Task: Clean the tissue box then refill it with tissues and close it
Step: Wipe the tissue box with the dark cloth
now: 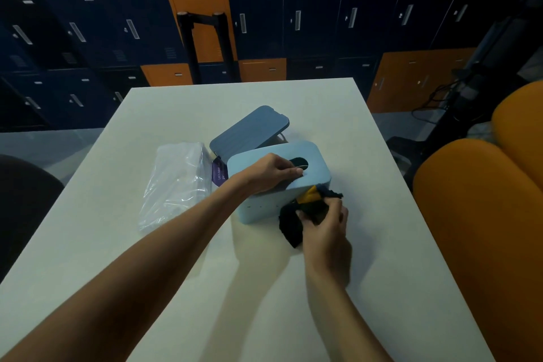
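I have the tissue box [316, 156] about mid-desk [367, 185], standing with its slotted face up and its long axis running left to right across my view, the right end a little farther from me. My left grip [270, 169] rests on top of the box with curled fingers that appear hooked at the rim of the oval slot, pinning it down. My right grip [326, 223] is closed round a dark cloth [289, 226] with a yellow patch, bunched and pressed against the box's near right corner, low on the side wall and touching the desk. I judge this as the cleaning step, with refilling and closing not yet begun. The darker lid [249, 131] leans just behind the box, and the tissue pack [176, 185] in clear plastic lies just left of the box, a purple tag [219, 173] between them. What the next stroke turns on: the unwiped near long wall stretches leftward from the cloth, along the box's axis, so the right grip is nearer and should sweep left. The left forearm crosses above that wall's left part, which may crowd the stroke.
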A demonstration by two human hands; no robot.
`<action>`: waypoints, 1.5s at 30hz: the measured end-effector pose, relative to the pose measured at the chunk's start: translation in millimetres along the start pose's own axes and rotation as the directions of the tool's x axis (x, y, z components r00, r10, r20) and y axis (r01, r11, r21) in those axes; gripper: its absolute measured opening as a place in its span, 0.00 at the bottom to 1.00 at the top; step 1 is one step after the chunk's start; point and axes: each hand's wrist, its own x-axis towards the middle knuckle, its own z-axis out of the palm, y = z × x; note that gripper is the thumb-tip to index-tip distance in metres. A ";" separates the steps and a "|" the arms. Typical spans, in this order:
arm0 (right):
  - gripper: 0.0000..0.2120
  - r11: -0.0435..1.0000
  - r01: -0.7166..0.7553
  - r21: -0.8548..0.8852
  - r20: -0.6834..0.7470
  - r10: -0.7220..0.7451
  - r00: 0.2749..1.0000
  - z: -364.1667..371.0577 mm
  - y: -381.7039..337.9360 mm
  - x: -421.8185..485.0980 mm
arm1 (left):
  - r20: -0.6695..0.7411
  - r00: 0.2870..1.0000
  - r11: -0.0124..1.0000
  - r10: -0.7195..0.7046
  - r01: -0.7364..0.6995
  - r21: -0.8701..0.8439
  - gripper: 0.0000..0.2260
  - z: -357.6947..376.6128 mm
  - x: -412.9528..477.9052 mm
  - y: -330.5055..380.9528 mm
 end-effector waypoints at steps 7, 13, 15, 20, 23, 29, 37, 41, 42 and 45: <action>0.19 0.921 0.130 0.367 -0.137 -0.085 0.987 -6.3 -22.2 19.8 | -0.013 1.000 0.999 0.021 -0.020 0.032 0.17 -0.3 0.6 -0.7; 0.19 0.968 0.016 0.249 -0.034 -0.008 0.999 5.7 -12.7 11.4 | 0.003 1.000 0.999 0.005 -0.005 0.036 0.18 -0.4 2.3 -1.4; 0.20 0.974 -0.041 0.224 0.021 0.037 0.999 6.3 -10.9 14.0 | -0.002 1.000 1.000 0.003 -0.003 0.030 0.18 0.4 1.8 -1.4; 0.19 0.947 0.046 0.319 -0.052 -0.031 0.998 -4.0 -24.1 24.2 | -0.002 1.000 0.999 0.015 -0.015 0.040 0.15 -0.3 4.0 -3.4; 0.19 0.939 0.105 0.326 -0.097 -0.077 0.992 -4.5 -26.5 21.4 | 0.007 1.000 0.999 0.014 -0.014 0.050 0.14 -0.6 5.6 -5.4; 0.19 0.985 -0.017 0.171 0.090 0.001 0.996 -8.1 -11.9 18.5 | -0.005 1.000 1.000 0.018 -0.018 0.012 0.15 0.8 1.3 -1.3; 0.25 0.997 -0.005 0.080 0.263 -0.017 0.965 -44.3 -7.3 29.3 | 0.005 1.000 1.000 0.030 -0.030 -0.005 0.16 1.5 -1.3 -0.9; 0.22 0.980 -0.030 0.195 0.105 0.010 0.994 -16.0 -22.9 11.7 | 0.004 1.000 1.000 0.021 -0.021 0.002 0.17 1.2 -1.5 -0.3; 0.21 0.979 0.026 0.204 0.057 -0.038 0.998 -6.8 -28.1 3.8 | 0.003 1.000 1.000 0.022 -0.022 0.002 0.17 0.8 -1.6 -0.1; 0.17 0.955 0.162 0.250 0.027 -0.174 0.984 10.1 -37.7 -15.0 | 0.023 1.000 1.000 0.012 -0.011 -0.001 0.17 0.1 -1.5 0.7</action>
